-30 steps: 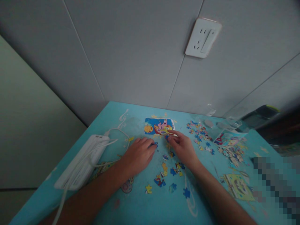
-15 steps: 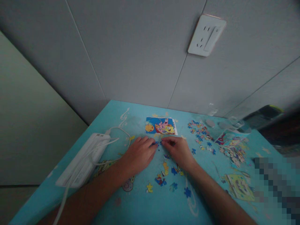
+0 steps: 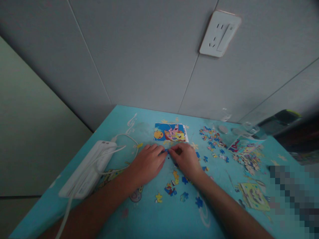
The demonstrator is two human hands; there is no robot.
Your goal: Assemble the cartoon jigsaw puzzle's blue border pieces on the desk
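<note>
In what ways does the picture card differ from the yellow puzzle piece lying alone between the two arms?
The picture card is larger and rectangular; the yellow puzzle piece is small, with an irregular outline. The card shows a colourful cartoon scene on blue, while the piece looks mostly yellow. The card lies farther from the person than the piece. Both lie on the table.

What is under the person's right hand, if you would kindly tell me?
Blue puzzle pieces show on the tabletop around the right hand; whatever lies directly beneath is covered and cannot be seen.
</note>
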